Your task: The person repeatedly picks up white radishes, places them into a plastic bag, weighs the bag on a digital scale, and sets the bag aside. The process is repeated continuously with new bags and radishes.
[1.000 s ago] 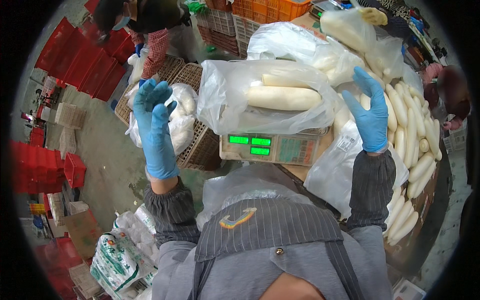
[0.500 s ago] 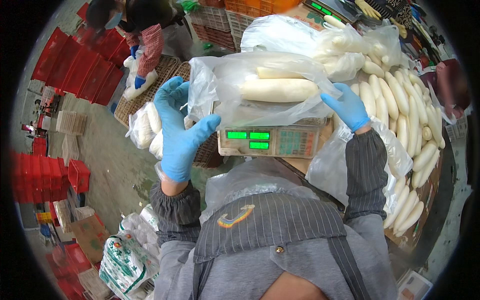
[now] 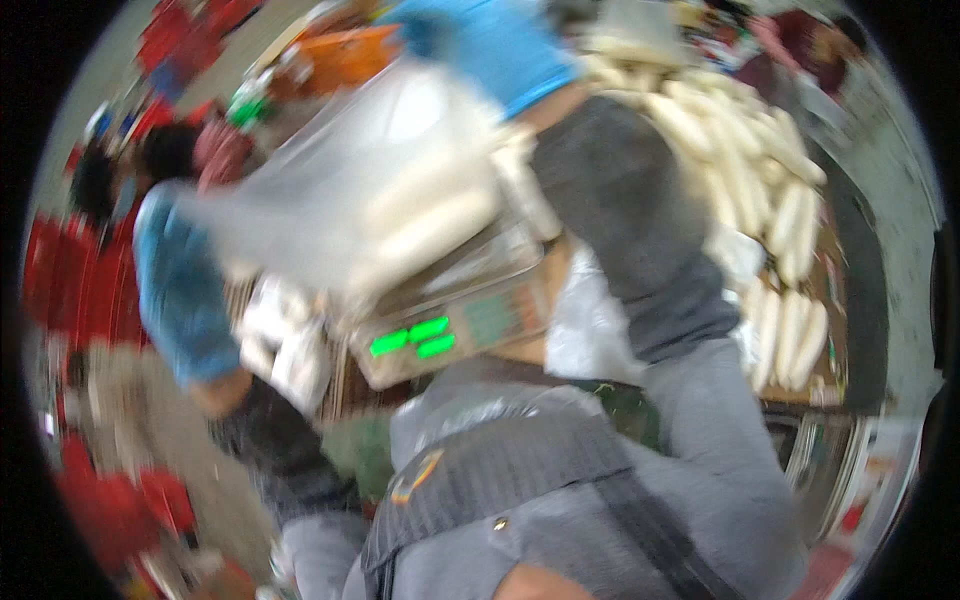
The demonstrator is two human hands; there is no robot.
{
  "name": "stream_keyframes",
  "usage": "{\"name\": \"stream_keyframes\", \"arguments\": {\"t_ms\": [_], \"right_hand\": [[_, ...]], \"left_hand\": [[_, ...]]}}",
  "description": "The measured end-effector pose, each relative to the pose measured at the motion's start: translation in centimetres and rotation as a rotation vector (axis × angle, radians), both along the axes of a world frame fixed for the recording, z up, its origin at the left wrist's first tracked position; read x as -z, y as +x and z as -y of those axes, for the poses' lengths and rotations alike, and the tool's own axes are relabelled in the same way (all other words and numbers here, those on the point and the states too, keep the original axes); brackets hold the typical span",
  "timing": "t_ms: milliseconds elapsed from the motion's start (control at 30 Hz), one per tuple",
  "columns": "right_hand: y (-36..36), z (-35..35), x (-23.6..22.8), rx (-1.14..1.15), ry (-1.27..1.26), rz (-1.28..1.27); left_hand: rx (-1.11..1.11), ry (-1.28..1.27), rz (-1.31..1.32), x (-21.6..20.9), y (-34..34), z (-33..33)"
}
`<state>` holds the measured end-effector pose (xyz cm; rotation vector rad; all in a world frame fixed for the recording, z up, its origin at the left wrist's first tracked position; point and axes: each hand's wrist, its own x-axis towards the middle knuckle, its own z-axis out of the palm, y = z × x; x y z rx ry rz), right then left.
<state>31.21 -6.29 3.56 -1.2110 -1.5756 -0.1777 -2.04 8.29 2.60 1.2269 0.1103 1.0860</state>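
Observation:
My left hand [image 3: 180, 285], in a blue glove, has its fingers closed on one end of a clear plastic bag [image 3: 290, 210], which stretches taut to the right. Inside the bag, long white radishes [image 3: 425, 235] lie over a digital scale [image 3: 455, 325] with lit green displays. At the bag's far side is my right hand [image 3: 490, 50], also gloved in blue and smeared by motion; its fingers cannot be made out. My right forearm reaches across the scale's right side.
Many white radishes [image 3: 735, 170] are heaped on the table at right. Filled bags [image 3: 285, 340] sit left of the scale. Red crates [image 3: 80, 270] stand at far left, an orange crate [image 3: 345, 65] beyond the bag. A person in a red-patterned sleeve [image 3: 222, 152] is at upper left.
My right hand has moved far forward and left, to the bag's far side. My left hand has closed on the bag and pulls it left. The whole view has turned and blurred.

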Motion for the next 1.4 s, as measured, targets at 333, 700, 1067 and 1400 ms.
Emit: {"name": "stream_keyframes", "arguments": {"t_ms": [333,700,1067,1400], "right_hand": [[1.6,10.8,4.8,0.247,0.008,0.009],[16.7,38.2,11.8,1.077,-0.97,-0.169],[16.4,23.8,17.6,0.662,-1.026,-0.19],[15.8,12.7,24.3,0.985,-1.319,-0.429]], "left_hand": [[-0.237,0.131,-0.288,-0.2,2.5,7.2],[-0.44,0.239,-0.45,0.2,2.0,8.5],[-0.562,0.146,-0.526,1.8,2.0,9.1],[-0.405,0.181,-0.394,-0.3,3.4,12.6]]}}
